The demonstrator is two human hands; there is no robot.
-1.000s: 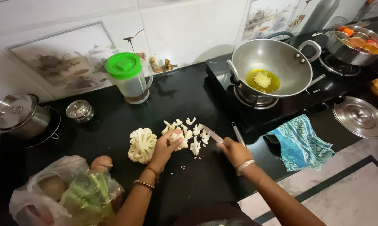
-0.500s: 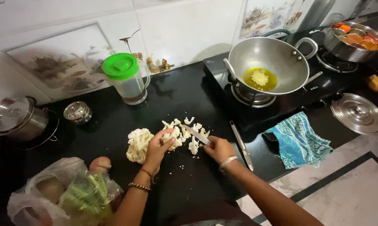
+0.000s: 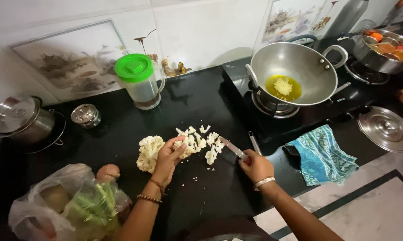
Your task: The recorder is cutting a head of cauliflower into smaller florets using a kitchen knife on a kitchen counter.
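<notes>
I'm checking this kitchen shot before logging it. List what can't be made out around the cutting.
Head view only:
- Knife handle: hidden inside the right hand.
- Piece under the left hand: covered by its fingers, so the grip is unclear.
- Plastic bag contents: blurred by the film and cut off by the bottom edge.
- Lidded pot: contents hidden by its lid.
</notes>
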